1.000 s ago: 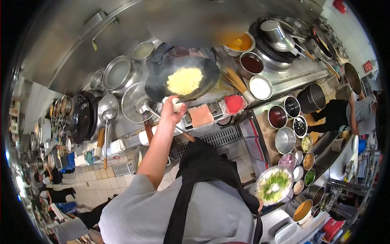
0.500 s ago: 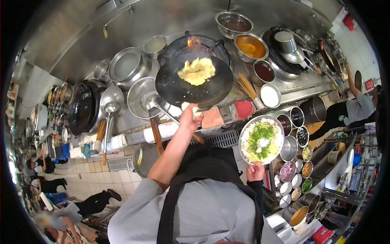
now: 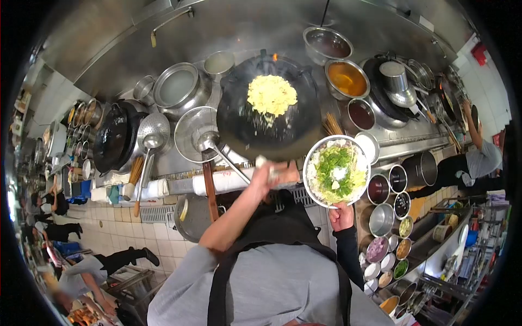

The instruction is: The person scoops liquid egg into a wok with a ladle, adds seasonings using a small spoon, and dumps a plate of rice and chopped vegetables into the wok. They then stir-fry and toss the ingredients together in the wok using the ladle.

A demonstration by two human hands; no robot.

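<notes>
My left hand [image 3: 263, 178] is closed round a pale cloth at the near edge of a large black wok [image 3: 266, 127], whose handle is hidden. Yellow scrambled egg [image 3: 272, 95] is in the upper part of the wok, with small bits scattered below it. To the right, my right hand [image 3: 341, 216] grips the near rim of a round bowl [image 3: 310, 187] filled with chopped green onion [image 3: 333, 162], pale shreds and a small white heap. The bowl is beside the wok's lower right edge, near a bamboo brush [image 3: 332, 126].
Left of the wok are a wire strainer [image 3: 187, 136], a ladle [image 3: 208, 142] and a steel pot [image 3: 176, 87]. Sauce bowls [image 3: 347, 80] stand at the right. Ingredient containers [image 3: 382, 220] line the right counter. Co-workers [image 3: 477, 163] stand at the far right and the lower left.
The wok has come down from a raised, blurred position, and the egg has shifted within it. The bowl in my right hand has moved up and left, closer to the wok.
</notes>
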